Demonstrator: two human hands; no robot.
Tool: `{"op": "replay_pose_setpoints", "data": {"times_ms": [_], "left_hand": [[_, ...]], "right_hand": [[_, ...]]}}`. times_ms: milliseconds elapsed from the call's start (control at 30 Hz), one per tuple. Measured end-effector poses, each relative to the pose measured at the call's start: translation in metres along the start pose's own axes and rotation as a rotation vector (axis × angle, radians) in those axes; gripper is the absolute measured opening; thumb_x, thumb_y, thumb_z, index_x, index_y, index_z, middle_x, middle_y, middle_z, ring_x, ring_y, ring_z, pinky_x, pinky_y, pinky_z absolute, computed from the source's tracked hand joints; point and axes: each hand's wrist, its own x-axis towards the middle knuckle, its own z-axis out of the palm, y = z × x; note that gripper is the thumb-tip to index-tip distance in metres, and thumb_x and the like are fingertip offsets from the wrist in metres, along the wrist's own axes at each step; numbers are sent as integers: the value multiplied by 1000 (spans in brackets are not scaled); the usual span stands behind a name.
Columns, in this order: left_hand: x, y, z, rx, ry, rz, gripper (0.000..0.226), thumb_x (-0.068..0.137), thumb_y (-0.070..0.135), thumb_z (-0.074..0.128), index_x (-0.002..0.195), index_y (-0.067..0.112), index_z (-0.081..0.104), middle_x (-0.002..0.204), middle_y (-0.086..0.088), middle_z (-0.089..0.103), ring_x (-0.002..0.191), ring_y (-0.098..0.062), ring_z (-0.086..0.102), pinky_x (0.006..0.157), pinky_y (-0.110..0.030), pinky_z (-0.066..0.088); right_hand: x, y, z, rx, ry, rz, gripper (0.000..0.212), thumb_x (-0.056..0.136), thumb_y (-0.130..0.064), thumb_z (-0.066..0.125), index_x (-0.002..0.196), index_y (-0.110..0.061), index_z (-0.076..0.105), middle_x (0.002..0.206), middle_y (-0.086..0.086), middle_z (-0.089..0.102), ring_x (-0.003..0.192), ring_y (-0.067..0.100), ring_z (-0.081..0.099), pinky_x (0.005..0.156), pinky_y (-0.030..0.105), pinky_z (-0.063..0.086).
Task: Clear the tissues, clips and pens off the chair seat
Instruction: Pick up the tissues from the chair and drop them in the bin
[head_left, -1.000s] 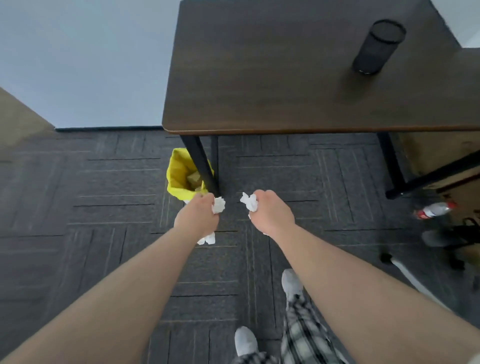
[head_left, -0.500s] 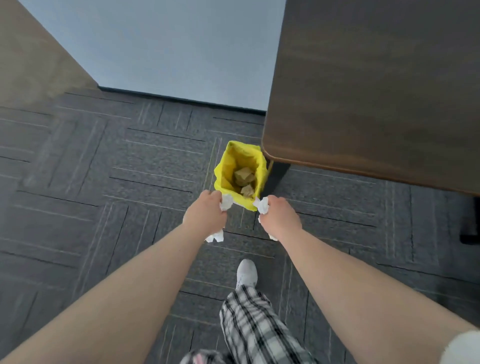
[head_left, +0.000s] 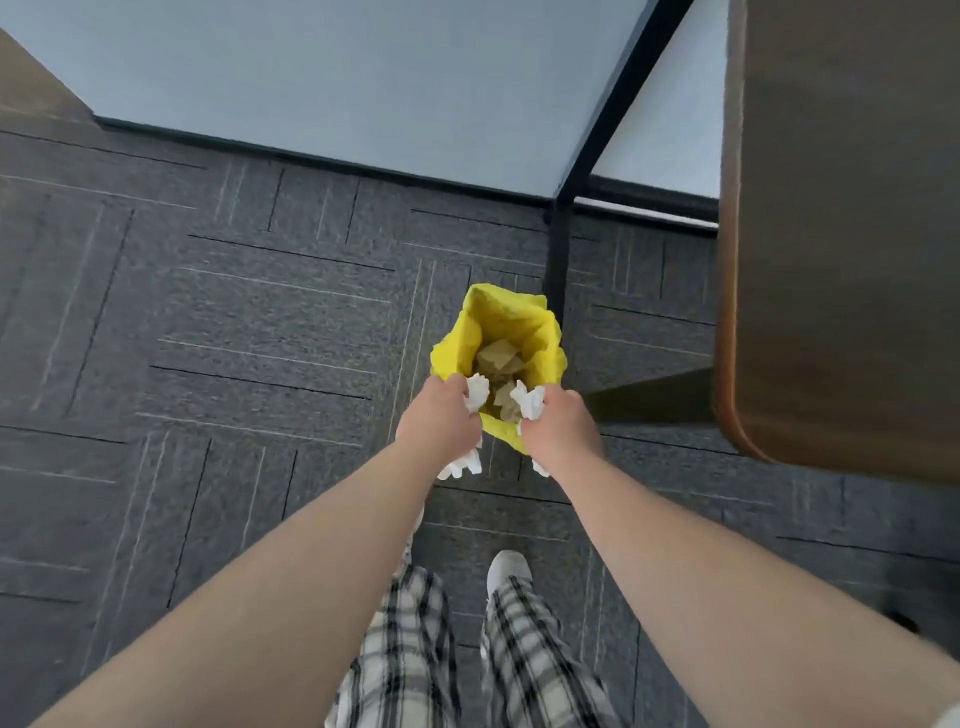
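My left hand (head_left: 435, 422) is closed on a crumpled white tissue (head_left: 476, 396) that sticks out above and below the fist. My right hand (head_left: 558, 430) grips another white tissue (head_left: 530, 403) the same way. Both fists hover over the near rim of a small bin lined with a yellow bag (head_left: 470, 332), standing on the carpet. Brown crumpled paper (head_left: 498, 358) lies inside it. The chair, clips and pens are out of view.
A dark wooden table (head_left: 841, 234) fills the right side, its black metal leg (head_left: 558, 260) standing just behind the bin. Grey carpet tiles cover the floor, and a pale wall runs along the back. My plaid trouser legs and white shoes (head_left: 509, 569) are below.
I have stepped closer to the bin, and the view tilted down. Both fists with their tissues moved from short of the bin to over its near rim.
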Motion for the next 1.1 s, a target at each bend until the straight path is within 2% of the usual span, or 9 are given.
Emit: {"op": "replay_pose_setpoints", "data": {"times_ms": [167,300,533,600,700,767,833,933,1100], "left_hand": [[60,-9,2,12,-28,68,32,92,21,48,121,7,47,122,-12,45,89,-30,50,71,-35,40],[101,-17,11,23,-60,115,34,92,27,51,120,8,47,120,-11,45,97,-33,54,69,-34,39],[160,-13,33,-38,-82,140,41,89,34,59,118,9,48,121,-12,44,99,-32,55,70,-34,41],[172,-13,39,-59,-102,138,48,87,36,62,124,10,46,124,-12,43,103,-32,54,74,-35,42],[178,-13,47,-64,-177,145,66,85,37,65,139,13,36,139,-12,35,118,-31,50,90,-38,45],[175,-14,49,-44,-225,172,74,83,35,67,144,16,30,147,-11,29,126,-31,45,98,-39,44],[170,-14,45,-7,-267,190,79,82,36,68,146,18,26,150,-10,25,128,-31,43,99,-39,43],[156,-14,33,58,-284,190,85,82,40,67,150,26,18,156,-8,15,134,-31,38,101,-40,42],[132,-13,0,183,-285,180,90,81,45,66,151,29,12,160,-6,4,140,-30,32,103,-42,40]], "right_hand": [[51,-13,21,23,34,96,27,91,-20,53,117,-16,54,116,10,51,89,29,54,72,37,48],[86,-21,39,49,54,148,25,90,-20,52,114,-15,54,115,10,53,92,31,55,76,41,51],[140,-17,61,94,67,200,31,89,-23,53,120,-16,53,117,10,51,97,32,57,75,37,46],[149,-14,64,142,68,213,40,88,-24,58,127,-17,50,122,11,50,103,33,57,79,37,46],[153,-8,67,189,49,211,50,85,-27,66,131,-21,47,128,9,45,108,32,57,85,40,49],[151,-2,66,194,16,216,54,86,-25,66,135,-24,43,134,6,39,111,31,54,81,37,49],[146,4,63,158,-11,206,61,87,-23,66,140,-25,36,141,6,34,115,30,52,77,32,47],[134,6,58,153,-7,182,71,86,-25,66,146,-25,28,147,7,31,126,31,46,94,41,45],[107,-8,40,146,-8,152,69,88,-29,62,147,-25,26,147,7,32,128,31,44,97,43,44]]}}
